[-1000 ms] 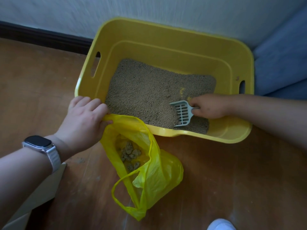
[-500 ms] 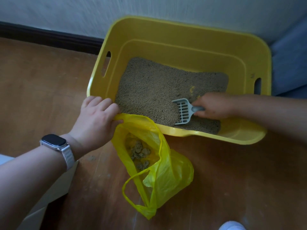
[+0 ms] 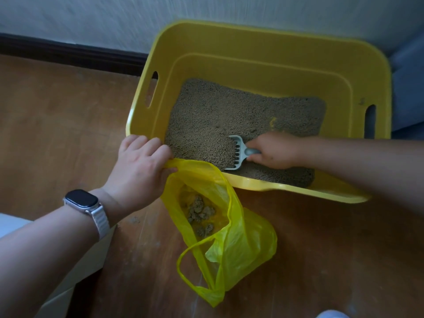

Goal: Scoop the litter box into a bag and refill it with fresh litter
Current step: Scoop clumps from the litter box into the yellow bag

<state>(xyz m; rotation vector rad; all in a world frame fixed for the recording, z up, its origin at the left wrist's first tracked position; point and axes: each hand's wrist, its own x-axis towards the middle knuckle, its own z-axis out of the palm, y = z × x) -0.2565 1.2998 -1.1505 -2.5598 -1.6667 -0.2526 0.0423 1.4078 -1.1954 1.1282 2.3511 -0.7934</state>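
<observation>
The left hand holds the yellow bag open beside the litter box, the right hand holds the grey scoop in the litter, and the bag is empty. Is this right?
Not fully. The head view shows the yellow bag is not empty: clumps lie inside it. The left hand, litter box, right hand, grey scoop and litter are as stated.

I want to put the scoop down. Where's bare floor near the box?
Bare floor lies left of the box, between baseboard and left hand. More lies right of the bag, before the box's front rim. Crowded: the box's near-left corner, where left hand, bag and scoop meet.
</observation>
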